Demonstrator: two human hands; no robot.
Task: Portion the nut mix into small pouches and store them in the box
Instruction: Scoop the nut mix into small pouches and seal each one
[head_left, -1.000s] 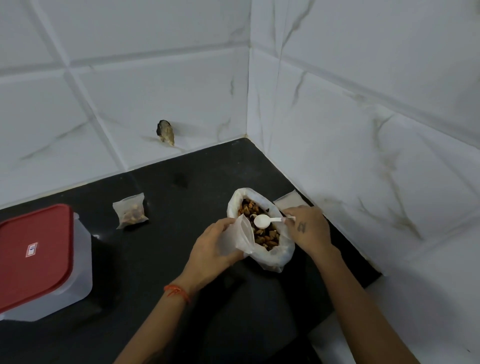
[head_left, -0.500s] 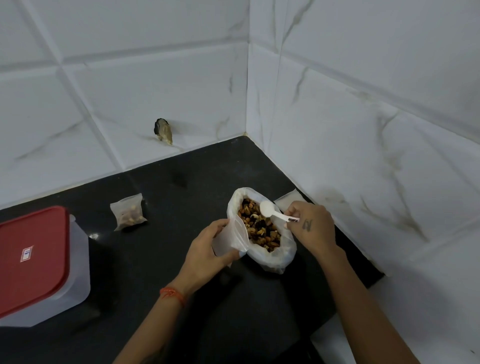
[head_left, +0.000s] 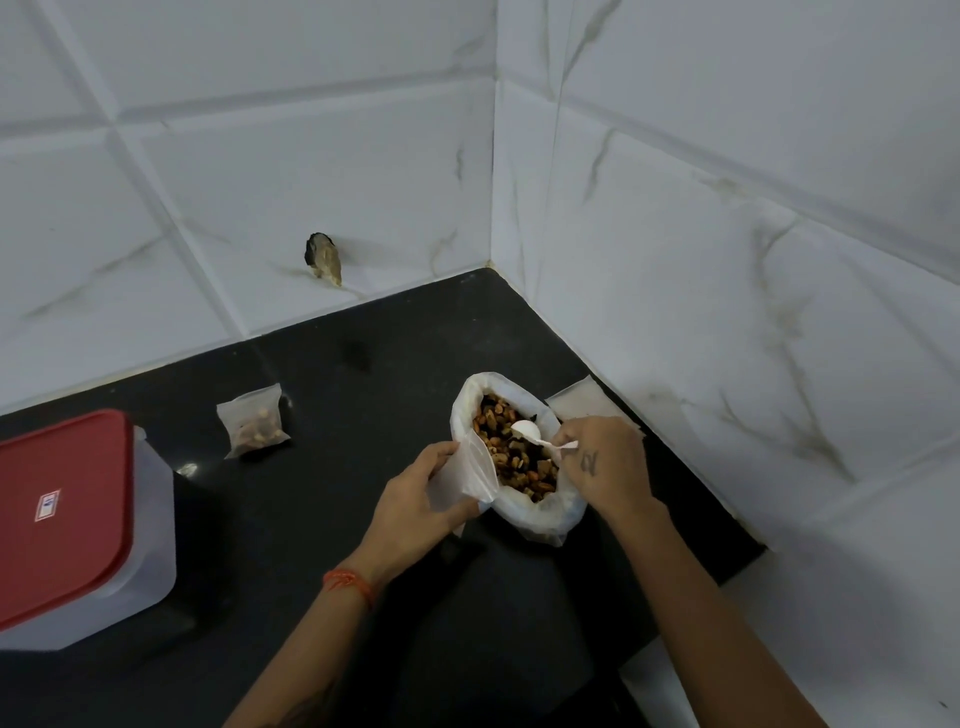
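- While the left hand (head_left: 415, 506) grips an empty pouch (head_left: 467, 475), the right hand (head_left: 605, 465) pinches a white spoon (head_left: 537, 435) over the nut bag (head_left: 519, 457).
- Filled pouch (head_left: 254, 421) at 9 o'clock of bag; red-lidded box (head_left: 78, 525) beyond, on counter (head_left: 363, 374).

Left hand (head_left: 415, 506) pinches, fingers curled; right hand (head_left: 605, 465) seems closed, both forearms reaching forward.

Red box lid (head_left: 60, 512), black counter (head_left: 363, 374), white spoon (head_left: 530, 432), brown nut mix (head_left: 514, 457), grey-veined white tiles (head_left: 311, 156)
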